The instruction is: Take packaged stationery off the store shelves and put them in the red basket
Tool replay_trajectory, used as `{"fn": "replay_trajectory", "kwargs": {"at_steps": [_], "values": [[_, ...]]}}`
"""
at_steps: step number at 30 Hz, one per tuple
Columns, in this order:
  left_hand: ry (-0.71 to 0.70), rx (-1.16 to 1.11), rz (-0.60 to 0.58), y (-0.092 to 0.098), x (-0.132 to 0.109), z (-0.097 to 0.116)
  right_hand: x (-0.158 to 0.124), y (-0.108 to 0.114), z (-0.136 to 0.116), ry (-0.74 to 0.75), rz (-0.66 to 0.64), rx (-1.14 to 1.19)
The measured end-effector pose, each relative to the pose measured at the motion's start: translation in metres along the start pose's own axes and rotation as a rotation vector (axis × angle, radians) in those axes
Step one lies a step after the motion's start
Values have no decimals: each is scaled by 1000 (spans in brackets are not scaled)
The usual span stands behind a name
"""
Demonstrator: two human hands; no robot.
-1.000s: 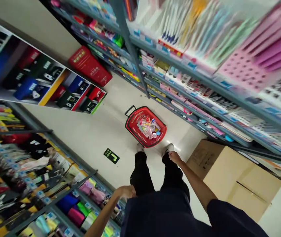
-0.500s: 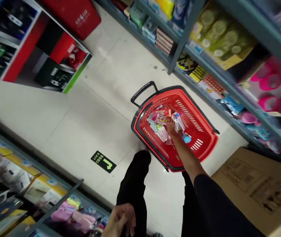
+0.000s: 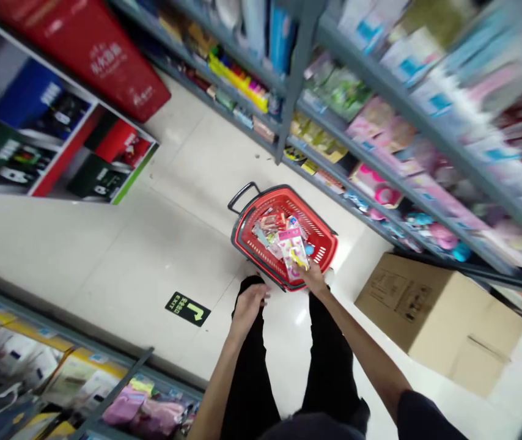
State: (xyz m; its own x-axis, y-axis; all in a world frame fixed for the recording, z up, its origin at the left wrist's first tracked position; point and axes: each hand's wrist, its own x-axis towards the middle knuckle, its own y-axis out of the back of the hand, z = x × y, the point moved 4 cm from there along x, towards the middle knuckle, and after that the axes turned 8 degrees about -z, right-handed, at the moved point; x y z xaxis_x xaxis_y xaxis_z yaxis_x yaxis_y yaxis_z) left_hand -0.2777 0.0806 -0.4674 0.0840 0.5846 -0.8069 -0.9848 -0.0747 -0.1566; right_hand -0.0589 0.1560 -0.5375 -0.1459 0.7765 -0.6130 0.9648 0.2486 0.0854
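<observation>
My right hand (image 3: 315,276) grips the lower edge of a pink-topped blister pack (image 3: 292,249) with something yellow in it, holding it over the red shopping basket (image 3: 329,243). Several small packaged goods (image 3: 268,225) lie in the basket, partly covered by the pack. Beside them shows a round blue item (image 3: 309,249). Over my left knee, to the left of the basket's near side, hovers my left hand (image 3: 250,304). Its fingers are loosely bent and a little apart, and I see nothing in them.
Stocked shelves (image 3: 288,116) run along the right of the aisle, with a cardboard box (image 3: 430,311) at their foot. Another stocked shelf (image 3: 142,366) stands at lower left. A display stand (image 3: 100,153) and a red cabinet (image 3: 118,67) are at upper left. An exit sign (image 3: 187,308) lies on the floor.
My right hand has come up from inside the basket and now holds the pink-topped pack. My left hand has moved forward towards the basket. The view sits higher, so the basket looks smaller.
</observation>
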Motion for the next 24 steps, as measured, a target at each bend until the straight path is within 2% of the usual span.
{"fn": "replay_trajectory", "kwargs": {"at_steps": [2,4,7,9,11,14,16,19,21,24], "values": [[-86,-10,-70,-47,-13,51,-73,21,-53,4,33,119],[-199,-1,-166,-97,-40,102,-139,44,-106,23,65,225],[-377,66,-335,-172,-99,166,-225,83,-177,121,81,284],[-444,132,-410,-219,-143,197,-274,115,-213,190,72,316],[-474,202,-455,-267,-185,218,-317,156,-238,263,101,348],[-524,275,-536,-349,-243,239,-375,237,-265,419,252,371],[-597,314,-603,-409,-282,251,-413,294,-279,529,332,382],[-756,384,-673,-496,-338,270,-466,370,-299,673,375,382],[-854,419,-700,-544,-370,286,-498,413,-314,752,369,375],[-957,506,-739,-600,-408,310,-534,468,-344,853,374,349]]}}
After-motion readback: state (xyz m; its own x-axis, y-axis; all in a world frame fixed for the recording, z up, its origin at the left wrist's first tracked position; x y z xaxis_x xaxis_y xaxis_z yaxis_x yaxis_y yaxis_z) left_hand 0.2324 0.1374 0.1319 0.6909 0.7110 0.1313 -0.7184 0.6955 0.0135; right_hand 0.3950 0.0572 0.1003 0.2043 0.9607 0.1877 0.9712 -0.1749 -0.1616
